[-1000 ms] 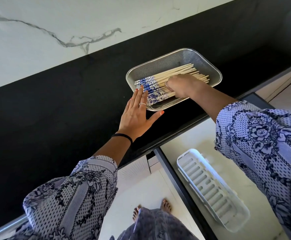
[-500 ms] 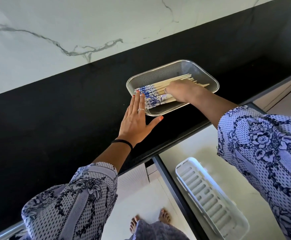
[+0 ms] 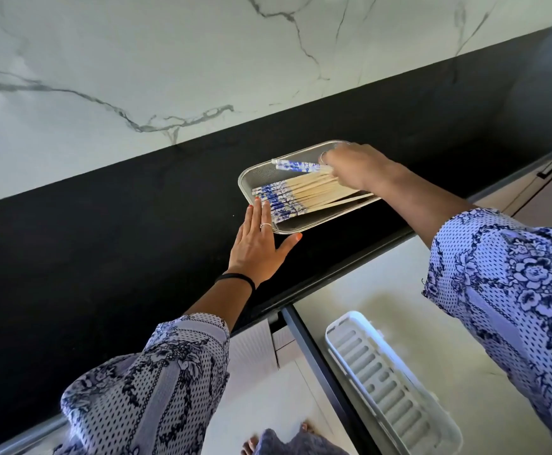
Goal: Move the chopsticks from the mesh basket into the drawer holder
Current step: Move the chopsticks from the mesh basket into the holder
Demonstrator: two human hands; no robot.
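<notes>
The right hand's fingers pinch one chopstick with a blue-and-white patterned end, raised at a slant above the rest of the bundle in the upper right of the frame. The right hand covers the plain wooden ends, so how many sticks it has gathered cannot be told for sure. The left hand lies flat with fingers together and thumb spread, its fingertips touching the near left rim of the mesh basket, pinning it to the black countertop. The remaining chopsticks lie fanned in the basket, patterned ends toward the left.

The step in hand looks like picking up a first stick or small bunch. To do it well, the left hand should keep the basket from sliding while the right lifts clear of the rim, keeping the sticks parallel. The white slotted drawer holder waits in the open drawer at the lower right, apparently empty.
</notes>
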